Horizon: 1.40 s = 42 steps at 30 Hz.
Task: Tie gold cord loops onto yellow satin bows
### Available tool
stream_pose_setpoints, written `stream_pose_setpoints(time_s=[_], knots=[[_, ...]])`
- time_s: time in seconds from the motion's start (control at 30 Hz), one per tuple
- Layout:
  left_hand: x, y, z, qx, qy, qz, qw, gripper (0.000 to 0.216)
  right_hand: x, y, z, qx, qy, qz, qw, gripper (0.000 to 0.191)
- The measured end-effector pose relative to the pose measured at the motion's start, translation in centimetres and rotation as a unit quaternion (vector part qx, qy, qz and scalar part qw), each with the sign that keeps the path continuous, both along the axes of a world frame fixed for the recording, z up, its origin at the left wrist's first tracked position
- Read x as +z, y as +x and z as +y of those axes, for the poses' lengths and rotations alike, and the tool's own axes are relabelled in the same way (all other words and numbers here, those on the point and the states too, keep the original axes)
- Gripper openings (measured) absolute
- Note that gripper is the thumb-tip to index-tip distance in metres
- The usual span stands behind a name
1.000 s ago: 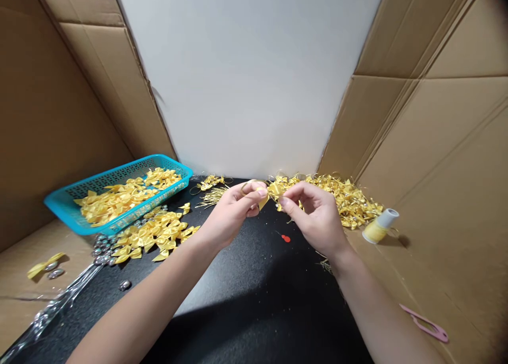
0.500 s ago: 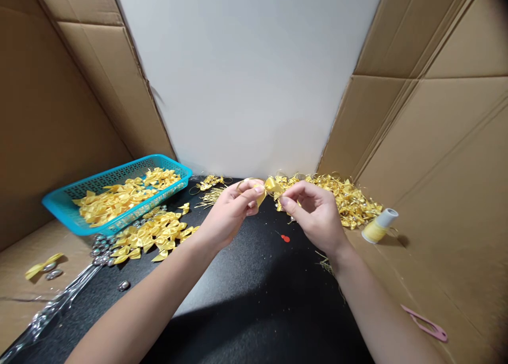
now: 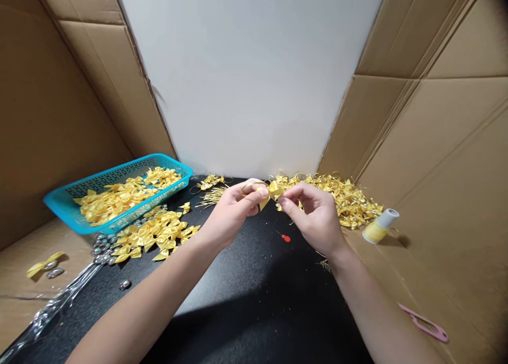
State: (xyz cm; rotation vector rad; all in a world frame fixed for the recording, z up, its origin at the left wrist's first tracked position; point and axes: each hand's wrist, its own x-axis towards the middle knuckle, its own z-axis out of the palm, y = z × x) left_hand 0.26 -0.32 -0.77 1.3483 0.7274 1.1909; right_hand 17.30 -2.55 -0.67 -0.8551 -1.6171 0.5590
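Over the middle of the black work surface I hold a yellow ribbon bow [image 3: 273, 191] between both hands. The thumb and fingers of my left hand [image 3: 237, 208] pinch its left side, where a thin gold cord loop [image 3: 251, 185] arcs over the fingers. At the bow's right edge, my right hand [image 3: 313, 213] has thumb and forefinger closed on it; the exact grip point is partly hidden. Below the hands lies a small flat red piece [image 3: 286, 238] with a thin tip. Behind them is a heap of yellow bows with gold loops [image 3: 341, 194].
A turquoise basket [image 3: 59, 208] of yellow bows stands at left, with loose bows [image 3: 159, 234] and silvery beads [image 3: 102, 247] before it. Gold cord pieces [image 3: 212, 196] lie at the back. A yellow thread spool [image 3: 379, 227] and pink cutter [image 3: 426, 324] are at right. Cardboard walls flank the space.
The bow has turned between my fingers, so its loops and a hanging tail show more plainly. Both hands keep nearly the same place.
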Motion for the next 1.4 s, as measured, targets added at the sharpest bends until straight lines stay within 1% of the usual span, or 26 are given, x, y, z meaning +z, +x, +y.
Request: stream_pose_setpoints(time_s=[0.17, 0.4, 0.6, 0.8, 1.07, 1.27, 1.4], knots=[[0.0, 0.0, 0.0, 0.010, -0.013, 0.015, 1.000, 0.017, 0.2, 0.1, -0.1, -0.005, -0.003, -0.024, 1.000, 0.010], [0.4, 0.5, -0.3, 0.011, -0.066, -0.021, 0.998, 0.019, 0.2, 0.1, -0.1, -0.010, -0.006, -0.029, 1.000, 0.010], [1.1, 0.9, -0.6, -0.029, -0.110, -0.077, 0.991, 0.026, 0.1, 0.1, -0.2, -0.006, -0.012, -0.012, 1.000, 0.010], [1.2, 0.9, -0.7, -0.047, -0.141, -0.108, 0.983, 0.023, 0.1, 0.0, 0.0, 0.001, -0.021, 0.001, 1.000, 0.010], [1.0, 0.8, -0.6, -0.026, -0.127, -0.071, 0.989, 0.026, 0.2, 0.0, -0.1, -0.010, -0.027, -0.016, 0.999, 0.010], [0.8, 0.8, -0.5, -0.005, -0.107, -0.052, 0.993, 0.021, 0.5, 0.0, -0.4, -0.022, -0.017, -0.050, 0.998, 0.011], [0.8, 0.9, -0.5, -0.004, -0.115, -0.050, 0.992, 0.020, 0.3, 0.0, -0.3, -0.023, -0.013, -0.057, 0.998, 0.012]])
